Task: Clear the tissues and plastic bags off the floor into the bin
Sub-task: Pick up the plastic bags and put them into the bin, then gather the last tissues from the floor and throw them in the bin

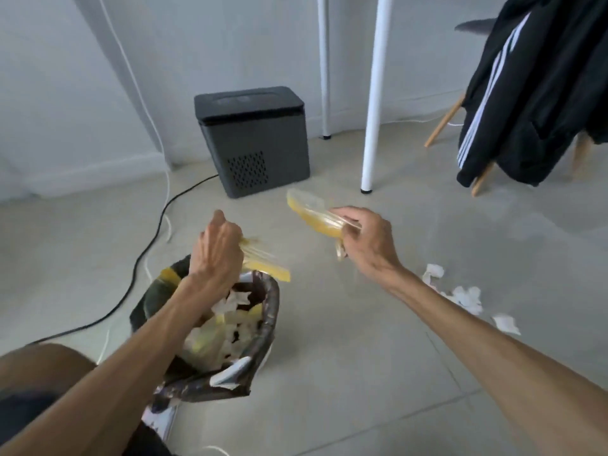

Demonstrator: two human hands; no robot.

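Observation:
The bin (268,319), lined with a dark bag, stands on the floor at lower left and holds white tissues and yellowish plastic. My left hand (217,255) hovers over its far rim, shut on a yellow-edged clear plastic bag (268,269). My right hand (365,240) is in the air to the right of the bin, shut on another yellow and clear plastic bag (309,209) that sticks out to the upper left. Several crumpled white tissues (467,297) lie on the floor under my right forearm.
A dark grey box appliance (253,139) stands by the wall behind the bin, its black cable (144,255) and a white cable running across the floor at left. White table legs (373,110) and a chair draped with a black jacket (533,93) are at right.

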